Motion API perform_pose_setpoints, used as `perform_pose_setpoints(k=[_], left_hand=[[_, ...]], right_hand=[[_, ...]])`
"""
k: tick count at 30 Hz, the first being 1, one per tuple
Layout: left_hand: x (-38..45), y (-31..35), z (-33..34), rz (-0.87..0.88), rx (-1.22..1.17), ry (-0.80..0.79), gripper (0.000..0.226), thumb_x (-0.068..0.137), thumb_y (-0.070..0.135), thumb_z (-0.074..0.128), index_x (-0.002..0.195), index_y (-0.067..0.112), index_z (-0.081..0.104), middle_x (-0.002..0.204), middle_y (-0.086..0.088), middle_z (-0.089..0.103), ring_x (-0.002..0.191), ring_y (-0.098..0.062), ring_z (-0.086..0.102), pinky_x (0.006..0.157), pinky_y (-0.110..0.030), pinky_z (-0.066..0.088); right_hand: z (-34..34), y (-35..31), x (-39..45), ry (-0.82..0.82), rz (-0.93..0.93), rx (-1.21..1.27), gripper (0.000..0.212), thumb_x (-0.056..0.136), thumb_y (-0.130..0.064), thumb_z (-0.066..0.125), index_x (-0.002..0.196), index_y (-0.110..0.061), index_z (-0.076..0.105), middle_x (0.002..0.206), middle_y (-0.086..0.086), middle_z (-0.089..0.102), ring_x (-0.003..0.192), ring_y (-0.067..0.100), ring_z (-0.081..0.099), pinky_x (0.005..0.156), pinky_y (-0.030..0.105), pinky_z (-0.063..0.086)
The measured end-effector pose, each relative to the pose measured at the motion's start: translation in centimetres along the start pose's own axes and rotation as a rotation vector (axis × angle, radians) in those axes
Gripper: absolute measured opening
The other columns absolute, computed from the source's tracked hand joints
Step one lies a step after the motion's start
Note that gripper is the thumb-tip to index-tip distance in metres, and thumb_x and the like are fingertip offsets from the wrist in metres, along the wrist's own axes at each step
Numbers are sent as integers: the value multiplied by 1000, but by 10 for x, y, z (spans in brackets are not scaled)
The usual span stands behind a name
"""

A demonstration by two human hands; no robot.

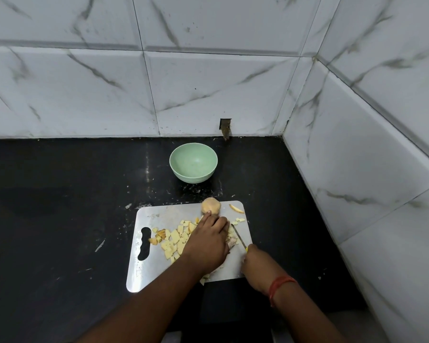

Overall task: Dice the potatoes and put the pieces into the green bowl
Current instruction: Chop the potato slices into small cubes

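The dicing step is being carried out; the transfer to the bowl is judged not yet begun. Work is being done on a black countertop (60,219) set into a corner formed by white marble-patterned wall tiles (208,82), with a small dark cut-out in the wall just behind the bowl.

A metal cutting board (144,276) is being used near the front edge of the countertop. Beyond it, well apart from the board, the green bowl (193,162) is standing upright and is seen to hold nothing.

The left hand (208,241) is being pressed down on a potato piece on the board, fingers curled over it; the piece itself is largely hidden beneath the hand. The right hand (255,266) is being clenched around the handle of a knife (238,235), whose blade is being held just beside the left fingertips.

A whole peeled potato (210,206) is lying at the far edge of the board, touching the left index fingertip. A heap of diced pieces (176,240) is lying to the left of the hand, with a peel strip (236,209) at the far right corner.

The next move is judged to call for finishing the held piece, then dicing the whole potato, before the pieces are gathered and carried to the bowl.
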State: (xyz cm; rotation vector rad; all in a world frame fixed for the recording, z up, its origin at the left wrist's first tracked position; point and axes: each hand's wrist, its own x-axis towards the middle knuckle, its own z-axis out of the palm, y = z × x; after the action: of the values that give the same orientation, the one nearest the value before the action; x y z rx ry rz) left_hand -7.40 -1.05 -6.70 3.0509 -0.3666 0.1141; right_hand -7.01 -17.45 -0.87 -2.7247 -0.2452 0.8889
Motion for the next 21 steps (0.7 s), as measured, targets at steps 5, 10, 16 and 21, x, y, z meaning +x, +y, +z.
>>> perform_pose_setpoints(k=[5,10,16,21], left_hand=[[-8,-1,6,7,-17,77,60,96,46,39,133,6,65,131,-7,62,125,-24,55,119,-39,26],[-8,-1,3,-19,-39,71,63,97,46,34,135,4,62,131,-9,60,126,-25,55,120,-41,31],[-6,-2,7,-32,-19,59,64,100,49,33,137,6,61,133,-8,60,130,-25,52,121,-47,31],[-3,-2,6,-33,17,44,67,100,50,27,141,8,57,137,-7,57,134,-25,48,123,-48,25]], right_hand=[[-3,-4,1,54,8,18,27,100,-15,38,124,-5,43,113,15,61,99,27,61,81,34,48],[-4,-13,9,41,68,7,25,99,-15,41,123,-12,45,112,10,62,95,19,63,77,30,50],[0,-14,12,24,57,-44,28,98,-12,41,126,-8,42,115,13,62,99,22,63,71,27,44],[3,-16,14,15,48,-91,30,98,-9,40,127,-4,40,119,15,62,105,25,63,74,28,43]])
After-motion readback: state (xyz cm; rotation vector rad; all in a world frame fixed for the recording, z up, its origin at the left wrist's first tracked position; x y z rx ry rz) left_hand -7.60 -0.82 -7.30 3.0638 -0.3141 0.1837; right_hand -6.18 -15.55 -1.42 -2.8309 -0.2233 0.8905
